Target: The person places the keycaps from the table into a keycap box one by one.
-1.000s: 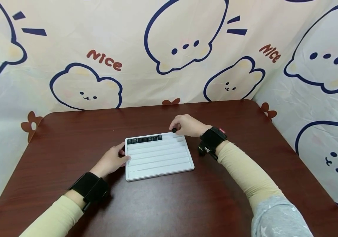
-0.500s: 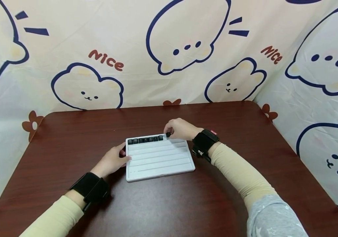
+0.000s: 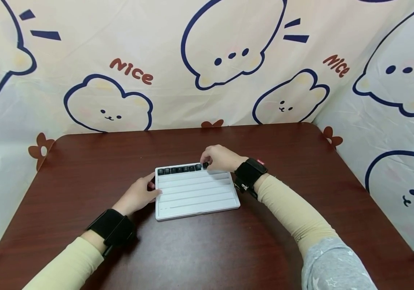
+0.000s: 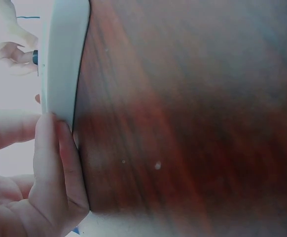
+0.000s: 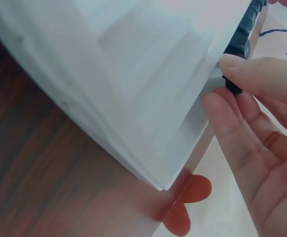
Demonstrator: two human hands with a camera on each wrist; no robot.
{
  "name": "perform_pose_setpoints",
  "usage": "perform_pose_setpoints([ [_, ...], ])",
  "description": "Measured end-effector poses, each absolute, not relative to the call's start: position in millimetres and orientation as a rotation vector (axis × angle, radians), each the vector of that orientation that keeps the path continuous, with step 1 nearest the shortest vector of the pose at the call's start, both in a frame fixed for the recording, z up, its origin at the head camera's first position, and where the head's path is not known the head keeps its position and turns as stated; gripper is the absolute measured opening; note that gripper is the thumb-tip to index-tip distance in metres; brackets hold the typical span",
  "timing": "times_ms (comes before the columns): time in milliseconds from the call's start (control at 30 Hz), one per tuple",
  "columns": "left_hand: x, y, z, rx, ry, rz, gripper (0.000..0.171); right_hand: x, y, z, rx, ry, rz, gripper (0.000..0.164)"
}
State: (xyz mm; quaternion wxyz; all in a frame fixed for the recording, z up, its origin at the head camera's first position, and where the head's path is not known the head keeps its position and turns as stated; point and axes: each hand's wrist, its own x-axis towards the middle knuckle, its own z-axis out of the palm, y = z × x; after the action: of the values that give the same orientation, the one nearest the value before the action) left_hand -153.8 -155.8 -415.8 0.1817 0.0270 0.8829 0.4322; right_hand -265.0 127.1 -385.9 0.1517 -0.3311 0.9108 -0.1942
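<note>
A white ribbed tray [image 3: 196, 195] lies on the table, with a row of several black keycaps [image 3: 179, 169] in its far groove, starting at the left. My left hand [image 3: 139, 197] grips the tray's left edge, the thumb on top. In the left wrist view its fingers press against the tray's side wall [image 4: 64, 59]. Over the far groove, just right of the row, my right hand [image 3: 222, 158] pinches one black keycap [image 5: 233, 87] between thumb and fingers. The right wrist view shows that keycap at the groove, close to the last one in the row [image 5: 238, 44].
The brown wooden table [image 3: 192, 253] extends around the tray. A cream cloth [image 3: 170, 40] printed with cartoon animals hangs behind the table and along both sides. Black camera straps [image 3: 112, 227] are worn on both wrists.
My right hand has moved left and slightly down with the keycap, from the tray's far right corner to beside the row. My left hand has stayed on the tray's edge.
</note>
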Motion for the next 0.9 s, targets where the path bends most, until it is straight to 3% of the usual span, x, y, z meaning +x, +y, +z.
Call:
perform_pose_setpoints([
  [900,-153.6,-155.5,-416.4,0.069,2.495,1.220,0.072,-260.8,119.9,-390.6,-0.902,2.671,-0.512,0.023],
])
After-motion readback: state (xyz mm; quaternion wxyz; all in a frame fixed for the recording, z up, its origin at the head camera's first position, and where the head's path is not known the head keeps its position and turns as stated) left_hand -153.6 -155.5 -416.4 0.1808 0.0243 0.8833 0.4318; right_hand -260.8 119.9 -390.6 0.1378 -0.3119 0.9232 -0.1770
